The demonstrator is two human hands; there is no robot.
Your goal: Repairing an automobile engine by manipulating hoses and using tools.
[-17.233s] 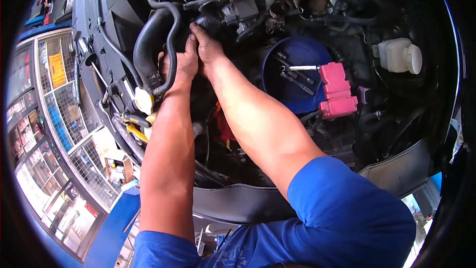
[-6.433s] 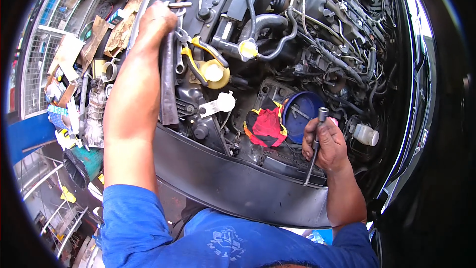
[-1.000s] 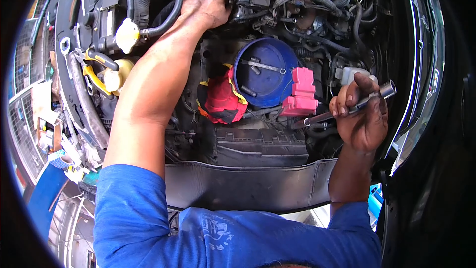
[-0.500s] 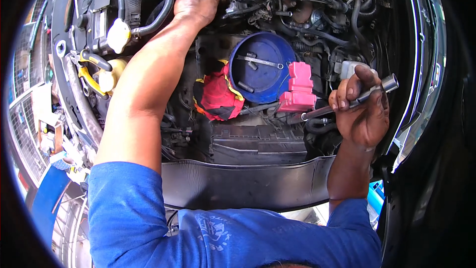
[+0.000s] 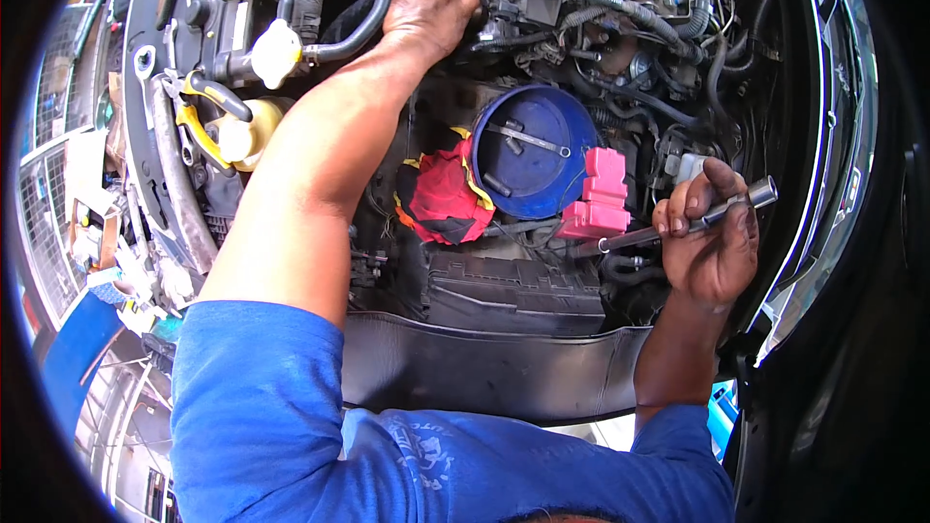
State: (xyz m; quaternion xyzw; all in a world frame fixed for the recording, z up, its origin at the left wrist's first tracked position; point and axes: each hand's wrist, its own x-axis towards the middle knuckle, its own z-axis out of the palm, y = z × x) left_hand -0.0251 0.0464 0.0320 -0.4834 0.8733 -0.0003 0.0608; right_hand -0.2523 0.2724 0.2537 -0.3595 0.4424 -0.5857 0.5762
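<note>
My left hand (image 5: 431, 15) reaches deep among the engine parts, beside a black radiator hose (image 5: 373, 24). Its fingers are stretched out and a little apart, their tips partly hidden, and I see nothing held in them. My right hand (image 5: 712, 237), dark with grease, is closed around a socket extension bar (image 5: 714, 217). A shiny socket (image 5: 763, 193) sits at the bar's upper right end; the other end points left towards a pink-red plastic cover (image 5: 605, 189). Left of that cover a round blue tray (image 5: 533, 179) holds a combination wrench (image 5: 533, 138) and small dark sockets.
A red and black glove or cloth (image 5: 446, 199) with yellow edging lies against the tray. Yellow-handled pliers (image 5: 203, 140) rest at the left near a yellowish reservoir (image 5: 254, 134). A black box (image 5: 513, 295) and a dark fender cover (image 5: 494, 368) lie nearest my body.
The whole view has shifted, so the engine bay sits slightly further right and lower. Both hands keep nearly the same places and grips; the right hand still holds the extension bar.
</note>
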